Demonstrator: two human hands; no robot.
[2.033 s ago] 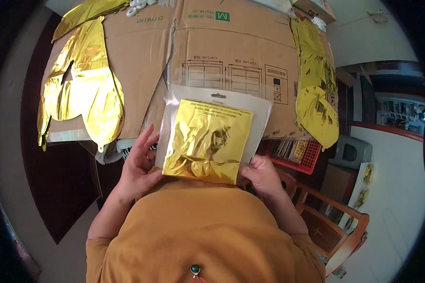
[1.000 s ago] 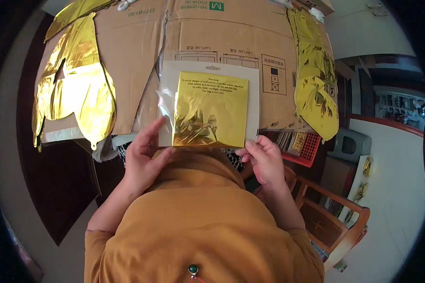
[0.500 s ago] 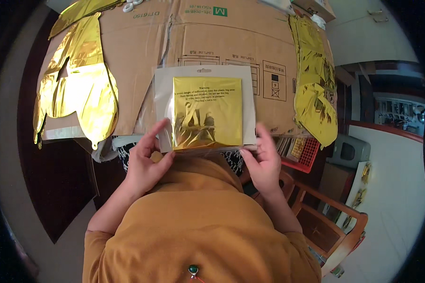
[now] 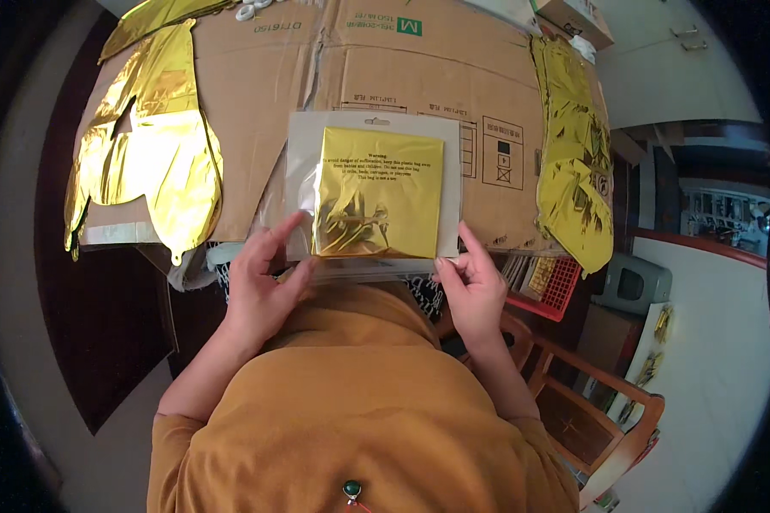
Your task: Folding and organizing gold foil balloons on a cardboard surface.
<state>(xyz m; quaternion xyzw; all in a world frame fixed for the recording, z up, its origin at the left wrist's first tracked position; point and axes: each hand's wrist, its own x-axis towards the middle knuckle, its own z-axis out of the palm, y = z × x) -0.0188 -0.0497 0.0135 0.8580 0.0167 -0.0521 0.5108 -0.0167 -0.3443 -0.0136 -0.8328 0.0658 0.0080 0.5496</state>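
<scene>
I hold a clear plastic packet (image 4: pixel 375 195) with a folded gold foil sheet inside, flat over a brown cardboard sheet (image 4: pixel 376 77). My left hand (image 4: pixel 261 286) pinches the packet's lower left corner, thumb on top. At the lower right corner my right hand (image 4: pixel 475 286) grips its edge. The packet's open bottom edge lies between both hands, close to my chest.
A flat gold foil balloon (image 4: pixel 150 145) lies on the cardboard at the left, another gold foil balloon (image 4: pixel 577 162) hangs over its right side. A red plastic basket (image 4: pixel 547 286) and a wooden chair (image 4: pixel 590 402) stand at my right.
The packet went from tilted to square and flat in front of me. Both hands slid to its lower corners.
</scene>
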